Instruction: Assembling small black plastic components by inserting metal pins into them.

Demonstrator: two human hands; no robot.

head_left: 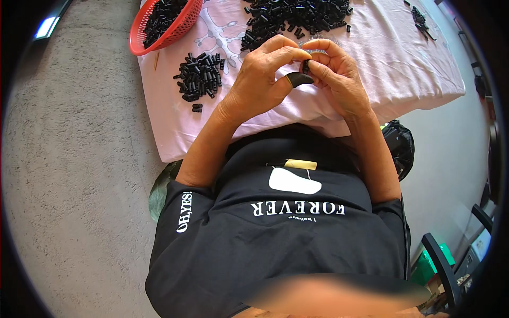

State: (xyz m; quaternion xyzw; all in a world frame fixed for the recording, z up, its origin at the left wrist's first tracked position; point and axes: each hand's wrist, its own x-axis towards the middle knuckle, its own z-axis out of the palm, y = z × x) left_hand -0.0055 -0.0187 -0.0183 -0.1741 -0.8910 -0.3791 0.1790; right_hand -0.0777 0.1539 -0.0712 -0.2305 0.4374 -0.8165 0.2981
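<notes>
Small black part [306,67], spotted at 1 o'clock in the head view, held up over the pink cloth [403,69]. Was caught in a narrow pinch by the right hand [342,78], between thumb and fingertip. Couldn't tell if gripped by the left hand [262,74] too, curled in close with a dark thumb cover [301,79] on. Seemed to be mid-step in some fiddly two-handed handling, so probably called for steady fingertips next. Also saw a small pile [200,79] and red basket [172,37] toward 11 o'clock, bigger heap [297,13] near 12.
</notes>
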